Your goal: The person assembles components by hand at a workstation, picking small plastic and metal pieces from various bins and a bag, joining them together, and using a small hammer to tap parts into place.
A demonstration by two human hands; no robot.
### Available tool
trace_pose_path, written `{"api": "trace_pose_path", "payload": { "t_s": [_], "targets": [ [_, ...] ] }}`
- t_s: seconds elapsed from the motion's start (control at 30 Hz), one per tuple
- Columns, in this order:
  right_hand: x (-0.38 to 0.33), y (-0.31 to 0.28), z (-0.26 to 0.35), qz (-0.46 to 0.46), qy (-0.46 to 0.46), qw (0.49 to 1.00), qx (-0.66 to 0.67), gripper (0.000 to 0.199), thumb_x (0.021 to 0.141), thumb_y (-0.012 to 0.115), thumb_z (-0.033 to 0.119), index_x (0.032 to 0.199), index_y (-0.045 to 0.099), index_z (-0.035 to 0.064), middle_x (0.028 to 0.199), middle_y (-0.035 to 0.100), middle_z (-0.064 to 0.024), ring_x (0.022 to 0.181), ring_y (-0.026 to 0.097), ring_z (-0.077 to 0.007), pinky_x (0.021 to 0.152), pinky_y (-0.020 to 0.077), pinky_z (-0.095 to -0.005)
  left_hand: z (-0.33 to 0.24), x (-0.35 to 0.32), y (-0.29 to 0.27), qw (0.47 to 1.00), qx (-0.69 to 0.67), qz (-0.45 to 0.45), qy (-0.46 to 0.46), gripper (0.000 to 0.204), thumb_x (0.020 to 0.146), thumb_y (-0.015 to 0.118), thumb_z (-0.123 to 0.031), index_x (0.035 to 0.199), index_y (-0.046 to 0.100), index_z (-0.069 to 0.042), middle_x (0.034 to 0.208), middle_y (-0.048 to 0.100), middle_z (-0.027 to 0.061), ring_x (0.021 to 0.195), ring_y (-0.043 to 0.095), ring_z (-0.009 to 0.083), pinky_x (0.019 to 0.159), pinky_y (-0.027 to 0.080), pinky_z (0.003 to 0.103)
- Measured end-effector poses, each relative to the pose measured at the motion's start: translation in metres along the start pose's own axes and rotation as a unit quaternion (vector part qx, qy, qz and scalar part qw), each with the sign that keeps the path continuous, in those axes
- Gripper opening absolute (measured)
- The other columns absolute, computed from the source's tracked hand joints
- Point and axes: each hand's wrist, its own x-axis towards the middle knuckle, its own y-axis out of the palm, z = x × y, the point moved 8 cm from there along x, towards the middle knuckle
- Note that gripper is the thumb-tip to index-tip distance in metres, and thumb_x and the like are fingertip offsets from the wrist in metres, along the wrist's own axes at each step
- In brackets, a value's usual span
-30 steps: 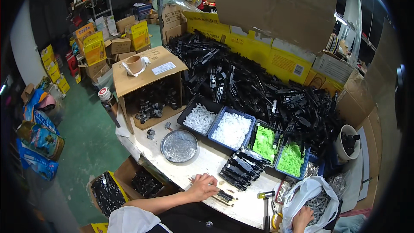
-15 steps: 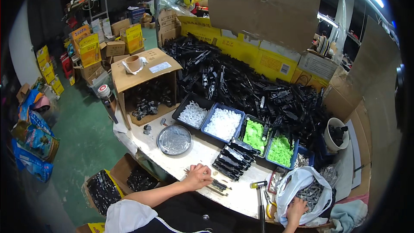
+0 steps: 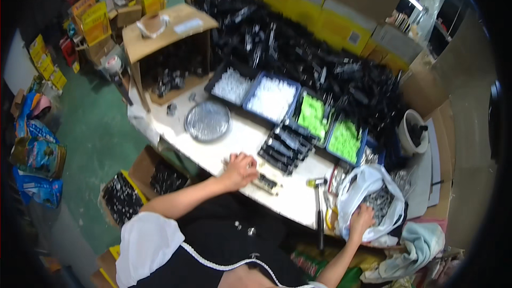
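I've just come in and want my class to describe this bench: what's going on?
A person works at a white bench. The left hand is near its edge, beside a slim dark part; blur hides whether it holds anything. The right hand is inside a white plastic bag of small grey pieces. A hammer lies left of the bag.

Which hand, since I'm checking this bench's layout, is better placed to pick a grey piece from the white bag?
Right, most likely: the right hand is in the white bag, by the grey pieces. The left hand is beyond the hammer, beside a black part.
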Motion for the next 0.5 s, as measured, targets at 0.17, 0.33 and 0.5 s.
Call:
{"api": "trace_pose_path", "payload": {
  "t_s": [0.17, 0.33, 0.5],
  "targets": [
    [0.001, -0.003, -0.012, -0.081, 0.050, 0.995, 0.021, 0.015, 0.077, 0.054, 0.016, 0.090, 0.055, 0.0080, 0.093, 0.052, -0.0084, 0.088, 0.050, -0.0282, 0.065, 0.0367, -0.0483, -0.001, 0.008, 0.002, 0.999, -0.021, 0.038, -0.005, 0.010, 0.067, 0.066, -0.017, 0.076, 0.062, -0.016, 0.087, 0.048, -0.0010, 0.086, 0.043, 0.0182, 0.076, 0.026, 0.035],
    [0.001, -0.018, -0.014, -0.157, 0.035, 0.980, 0.116, 0.019, 0.079, 0.055, 0.019, 0.086, 0.053, 0.0010, 0.079, 0.058, -0.0144, 0.070, 0.057, -0.0305, 0.062, 0.0416, -0.0385, 0.030, 0.028, -0.018, 0.998, -0.043, -0.052, -0.015, 0.011, 0.067, 0.066, -0.016, 0.078, 0.062, -0.015, 0.086, 0.049, 0.0003, 0.087, 0.044, 0.0206, 0.077, 0.028, 0.037],
    [-0.007, -0.031, -0.013, -0.195, 0.039, 0.976, 0.093, 0.018, 0.079, 0.056, 0.019, 0.087, 0.053, 0.0031, 0.082, 0.058, -0.0118, 0.075, 0.056, -0.0292, 0.062, 0.0403, -0.0397, 0.136, 0.101, -0.076, 0.977, -0.018, -0.167, -0.136, 0.011, 0.066, 0.063, -0.014, 0.075, 0.064, -0.007, 0.074, 0.056, 0.0106, 0.072, 0.055, 0.0284, 0.064, 0.043, 0.037]
  ]
}}
